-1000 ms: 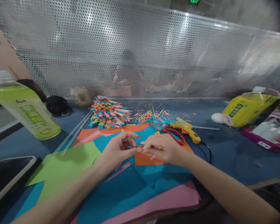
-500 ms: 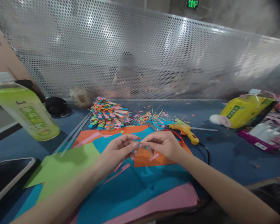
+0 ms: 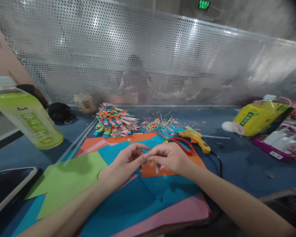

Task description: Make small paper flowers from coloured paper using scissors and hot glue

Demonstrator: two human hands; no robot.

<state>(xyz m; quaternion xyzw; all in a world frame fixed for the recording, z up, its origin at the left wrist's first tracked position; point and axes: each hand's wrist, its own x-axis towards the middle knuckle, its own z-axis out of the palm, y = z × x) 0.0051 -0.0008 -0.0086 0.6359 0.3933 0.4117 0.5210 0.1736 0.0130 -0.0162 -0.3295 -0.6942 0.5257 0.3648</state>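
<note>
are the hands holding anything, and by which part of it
Cannot be told: the left hand and right hand meet at the fingertips, which would hide anything small.

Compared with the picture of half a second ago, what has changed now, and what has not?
The right hand has moved slightly down and toward the left hand. It now uncovers more of the red-handled scissors and hides most of the pink strip. Whether anything was gripped or released between the fingertips cannot be told. The paper-strip cone and glue gun stayed in place.
</note>
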